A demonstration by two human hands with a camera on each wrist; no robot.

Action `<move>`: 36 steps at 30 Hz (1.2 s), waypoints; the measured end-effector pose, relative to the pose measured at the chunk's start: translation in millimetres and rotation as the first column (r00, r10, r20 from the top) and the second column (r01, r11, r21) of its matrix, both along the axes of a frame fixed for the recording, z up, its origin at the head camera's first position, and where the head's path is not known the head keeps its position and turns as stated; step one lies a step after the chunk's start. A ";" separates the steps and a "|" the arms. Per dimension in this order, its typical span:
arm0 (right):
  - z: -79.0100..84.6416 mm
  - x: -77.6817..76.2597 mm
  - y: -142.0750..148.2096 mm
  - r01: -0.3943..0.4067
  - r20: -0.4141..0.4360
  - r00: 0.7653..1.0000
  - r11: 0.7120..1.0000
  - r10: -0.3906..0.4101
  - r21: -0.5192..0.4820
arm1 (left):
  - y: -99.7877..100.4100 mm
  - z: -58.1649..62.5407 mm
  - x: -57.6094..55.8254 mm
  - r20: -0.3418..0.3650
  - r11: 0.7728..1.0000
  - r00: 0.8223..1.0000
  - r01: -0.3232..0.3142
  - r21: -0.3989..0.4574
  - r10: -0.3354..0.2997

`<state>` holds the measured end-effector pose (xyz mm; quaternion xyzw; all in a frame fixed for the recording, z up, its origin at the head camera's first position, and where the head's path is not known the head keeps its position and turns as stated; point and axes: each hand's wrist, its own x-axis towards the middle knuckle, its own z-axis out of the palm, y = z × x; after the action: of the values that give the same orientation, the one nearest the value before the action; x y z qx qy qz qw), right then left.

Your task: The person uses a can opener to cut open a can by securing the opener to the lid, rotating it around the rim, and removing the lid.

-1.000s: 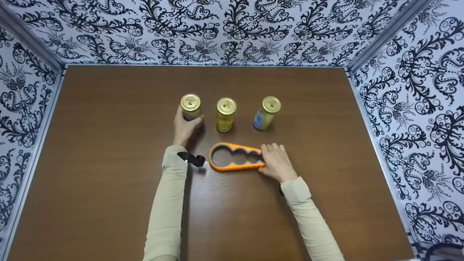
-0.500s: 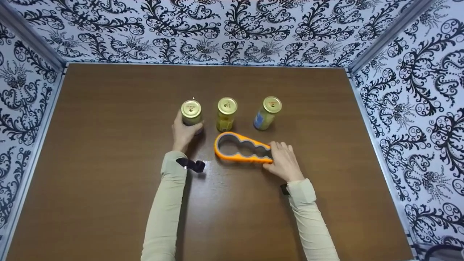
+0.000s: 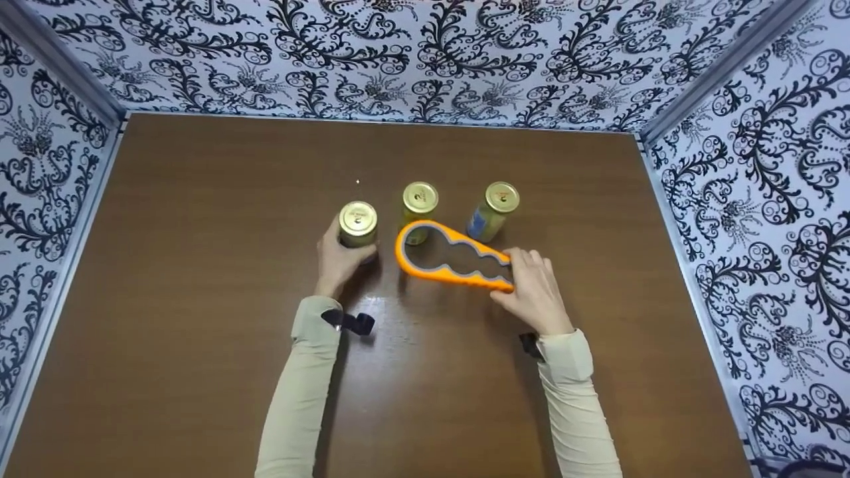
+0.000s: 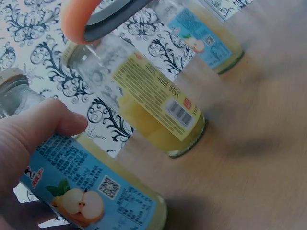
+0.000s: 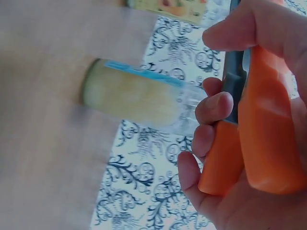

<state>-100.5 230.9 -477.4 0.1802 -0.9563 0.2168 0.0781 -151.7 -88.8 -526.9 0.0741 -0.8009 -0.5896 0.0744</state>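
Note:
My left hand (image 3: 340, 261) grips a glass jar (image 3: 358, 224) with a gold lid; in the left wrist view its label (image 4: 93, 189) is blue with a cut pear on it. The right hand (image 3: 535, 291) holds an orange jar opener (image 3: 458, 274) with a grey scalloped inner edge, fingers curled round its handle ends (image 5: 266, 139). The opener's round end is raised over the table and overlaps the middle jar (image 3: 420, 199) in the head view. That jar bears a yellow label (image 4: 156, 96). Further right stands a third jar (image 3: 493, 211) with a blue label.
All this is on a brown wooden table (image 3: 199, 265). Walls with black scroll patterns (image 3: 372, 60) enclose its back and sides. A tiny white speck (image 3: 357, 181) shows on the table behind the left jar.
The left hand has drawn its jar toward the front of the table. The right hand has lifted the jar opener off the table and moved it right and away, toward the jars.

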 end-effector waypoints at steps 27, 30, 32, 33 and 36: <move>29.8 -5.7 -35.9 -0.104 -0.011 0.995 0.991 0.104 -0.080 | 51.6 8.0 54.4 -0.147 0.969 0.964 0.235 0.072 -0.223; 32.3 -4.8 -40.3 -0.125 -0.011 0.992 0.989 0.124 -0.080 | 56.6 6.9 57.9 -0.156 0.959 0.956 0.265 0.099 -0.248; 33.7 -4.3 -42.9 -0.139 -0.015 0.990 0.987 0.138 -0.076 | 59.8 7.0 60.1 -0.148 0.954 0.955 0.275 0.118 -0.257; 34.1 -4.2 -43.9 -0.144 -0.017 0.989 0.987 0.144 -0.068 | 61.1 7.3 61.4 -0.136 0.955 0.957 0.271 0.120 -0.255; 34.5 -4.1 -46.0 -0.156 -0.018 0.988 0.987 0.156 -0.043 | 63.7 8.9 65.1 -0.099 0.961 0.963 0.261 0.096 -0.252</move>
<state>-104.7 184.9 -442.9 0.2544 -0.9336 0.2418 0.0718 -86.6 -25.1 -518.0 -0.0518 -0.7667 -0.6394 0.0276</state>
